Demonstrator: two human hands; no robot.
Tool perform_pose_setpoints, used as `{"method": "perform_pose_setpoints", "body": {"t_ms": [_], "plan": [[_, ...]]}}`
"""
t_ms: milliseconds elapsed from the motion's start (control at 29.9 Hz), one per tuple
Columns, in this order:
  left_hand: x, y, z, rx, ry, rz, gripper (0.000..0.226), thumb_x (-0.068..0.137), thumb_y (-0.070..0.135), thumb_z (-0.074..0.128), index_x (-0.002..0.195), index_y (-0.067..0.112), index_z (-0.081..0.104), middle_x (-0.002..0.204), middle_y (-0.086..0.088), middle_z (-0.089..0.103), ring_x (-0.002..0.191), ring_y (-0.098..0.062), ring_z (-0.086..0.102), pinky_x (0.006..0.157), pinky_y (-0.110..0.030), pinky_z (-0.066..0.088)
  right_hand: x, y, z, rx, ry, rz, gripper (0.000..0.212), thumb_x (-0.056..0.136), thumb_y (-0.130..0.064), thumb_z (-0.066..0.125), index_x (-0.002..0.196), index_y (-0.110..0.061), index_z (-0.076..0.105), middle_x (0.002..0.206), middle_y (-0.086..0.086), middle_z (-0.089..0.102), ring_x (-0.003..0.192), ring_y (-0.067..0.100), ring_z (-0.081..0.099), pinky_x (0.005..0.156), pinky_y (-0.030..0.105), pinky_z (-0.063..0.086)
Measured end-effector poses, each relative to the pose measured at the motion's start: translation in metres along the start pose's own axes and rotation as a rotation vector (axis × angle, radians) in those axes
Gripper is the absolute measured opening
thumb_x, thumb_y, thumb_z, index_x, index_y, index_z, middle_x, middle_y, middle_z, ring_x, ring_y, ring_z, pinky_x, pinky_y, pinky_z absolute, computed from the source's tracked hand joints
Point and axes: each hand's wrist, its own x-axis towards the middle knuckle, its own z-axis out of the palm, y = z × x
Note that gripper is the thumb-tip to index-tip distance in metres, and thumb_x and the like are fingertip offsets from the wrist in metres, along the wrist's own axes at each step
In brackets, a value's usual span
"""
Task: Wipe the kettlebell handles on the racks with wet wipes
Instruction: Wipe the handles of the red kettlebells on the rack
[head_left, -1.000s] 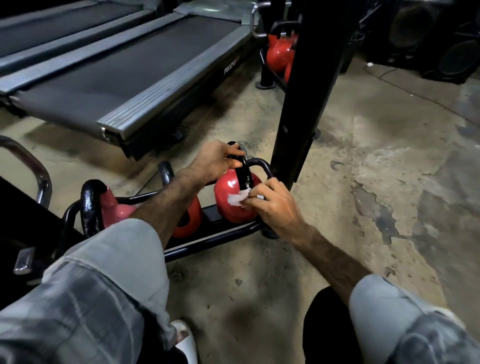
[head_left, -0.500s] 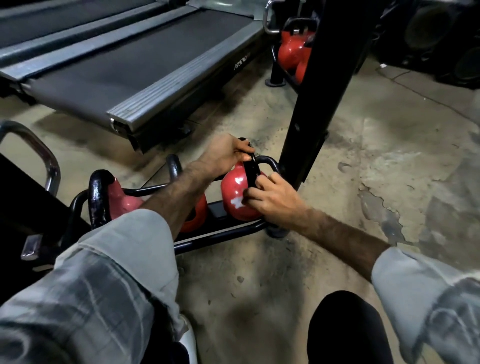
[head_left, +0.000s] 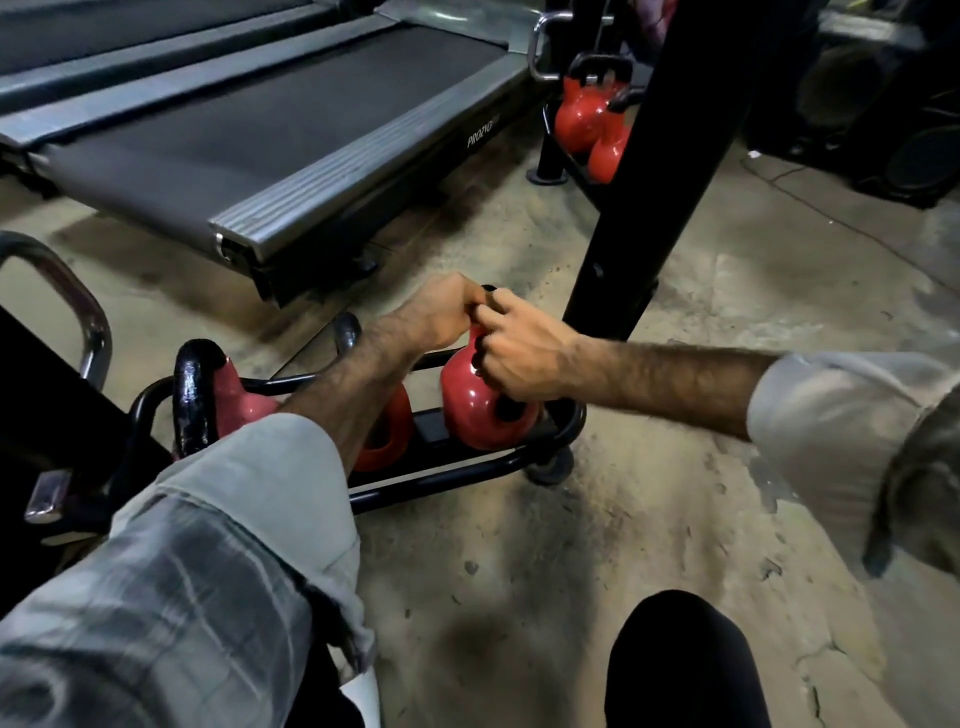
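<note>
Head view. The glossy red cast-iron kettlebell sits at the right end of the low black tubular steel rack. The left hand grips the top of its black handle; the right hand is curled round the near upright. No wipe shows; whether it lies under those fingers cannot be told. Good practice: steady the bell, wrap the wipe fully, and stroke along the handle's whole arc.
</note>
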Motion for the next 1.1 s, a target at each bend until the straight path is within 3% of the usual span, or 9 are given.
{"method": "perform_pose_setpoints", "body": {"t_ms": [100, 201, 368, 502, 669, 769, 870, 970, 1104], "plan": [[-0.002, -0.002, -0.002, -0.131, -0.018, 0.038, 0.028, 0.091, -0.003, 0.052, 0.11, 0.006, 0.07, 0.1, 0.002, 0.065, 0.095, -0.004, 0.055, 0.071, 0.001, 0.037, -0.015, -0.007, 0.023, 0.192, 0.223, -0.092, 0.027, 0.089, -0.032, 0.044, 0.082, -0.02, 0.067, 0.078, -0.002, 0.067, 0.088, 0.026, 0.05, 0.077, 0.041, 0.043], [-0.004, -0.004, -0.001, -0.171, -0.033, 0.054, 0.036, 0.091, -0.007, 0.051, 0.116, 0.012, 0.068, 0.126, 0.0, 0.063, 0.123, -0.005, 0.051, 0.093, 0.0, 0.029, -0.031, -0.012, 0.031, 0.228, 0.295, -0.244, 0.02, 0.093, -0.032, 0.048, 0.098, -0.023, 0.065, 0.093, -0.005, 0.068, 0.089, 0.024, 0.05, 0.073, 0.038, 0.041], [-0.004, -0.005, 0.001, -0.094, 0.016, 0.055, 0.034, 0.09, -0.003, 0.053, 0.117, 0.013, 0.068, 0.11, -0.003, 0.07, 0.097, -0.009, 0.06, 0.076, -0.003, 0.037, -0.016, 0.024, 0.026, 0.309, 0.334, 0.014, 0.035, 0.102, -0.041, 0.028, 0.092, -0.027, 0.058, 0.09, -0.01, 0.065, 0.088, 0.021, 0.05, 0.076, 0.034, 0.037], [-0.005, -0.007, 0.002, -0.109, 0.021, 0.033, 0.035, 0.092, -0.001, 0.052, 0.117, 0.017, 0.068, 0.121, -0.001, 0.066, 0.113, -0.013, 0.061, 0.096, -0.013, 0.039, -0.025, 0.008, 0.043, 0.465, 0.474, 0.043, 0.025, 0.101, -0.027, 0.044, 0.108, -0.02, 0.067, 0.11, -0.003, 0.068, 0.094, 0.022, 0.052, 0.08, 0.033, 0.047], [-0.008, -0.009, 0.006, -0.238, -0.004, 0.041, 0.034, 0.087, 0.002, 0.064, 0.118, 0.018, 0.068, 0.133, 0.0, 0.057, 0.125, -0.004, 0.049, 0.099, -0.002, 0.025, -0.048, -0.067, 0.062, 1.036, 0.813, 0.628, 0.021, 0.092, -0.001, 0.06, 0.11, -0.005, 0.071, 0.12, 0.016, 0.058, 0.095, 0.013, 0.059, 0.087, 0.021, 0.05], [-0.009, -0.007, 0.009, -0.346, 0.004, 0.028, 0.038, 0.082, -0.002, 0.067, 0.118, 0.012, 0.067, 0.133, -0.004, 0.057, 0.124, -0.005, 0.05, 0.095, 0.001, 0.031, -0.038, -0.076, 0.045, 1.354, 0.924, 0.98, 0.019, 0.088, 0.001, 0.065, 0.099, -0.01, 0.076, 0.104, 0.002, 0.067, 0.097, 0.005, 0.062, 0.09, 0.014, 0.046], [-0.01, -0.003, 0.012, -0.387, 0.06, 0.016, 0.042, 0.078, -0.005, 0.071, 0.119, 0.005, 0.066, 0.127, -0.008, 0.062, 0.115, -0.002, 0.051, 0.095, 0.0, 0.036, -0.017, -0.06, 0.038, 1.649, 0.829, 1.308, 0.016, 0.086, -0.016, 0.07, 0.098, -0.025, 0.077, 0.097, -0.015, 0.073, 0.098, -0.002, 0.065, 0.093, 0.018, 0.048], [-0.012, -0.003, 0.017, -0.389, 0.125, -0.008, 0.048, 0.075, -0.002, 0.074, 0.121, 0.01, 0.065, 0.125, -0.004, 0.064, 0.112, -0.002, 0.054, 0.086, 0.006, 0.035, 0.006, -0.036, 0.048, 1.973, 0.736, 1.434, 0.016, 0.085, -0.016, 0.072, 0.099, -0.022, 0.076, 0.094, -0.01, 0.075, 0.094, 0.004, 0.068, 0.094, 0.026, 0.052], [-0.009, -0.004, 0.02, -0.516, 0.145, -0.074, 0.055, 0.071, 0.001, 0.079, 0.123, 0.005, 0.062, 0.131, -0.006, 0.059, 0.121, -0.014, 0.056, 0.098, -0.014, 0.042, 0.011, -0.035, 0.058, 2.344, 0.761, 1.398, 0.014, 0.088, 0.003, 0.064, 0.096, -0.008, 0.068, 0.091, 0.01, 0.07, 0.083, 0.019, 0.065, 0.083, 0.035, 0.055]]}}
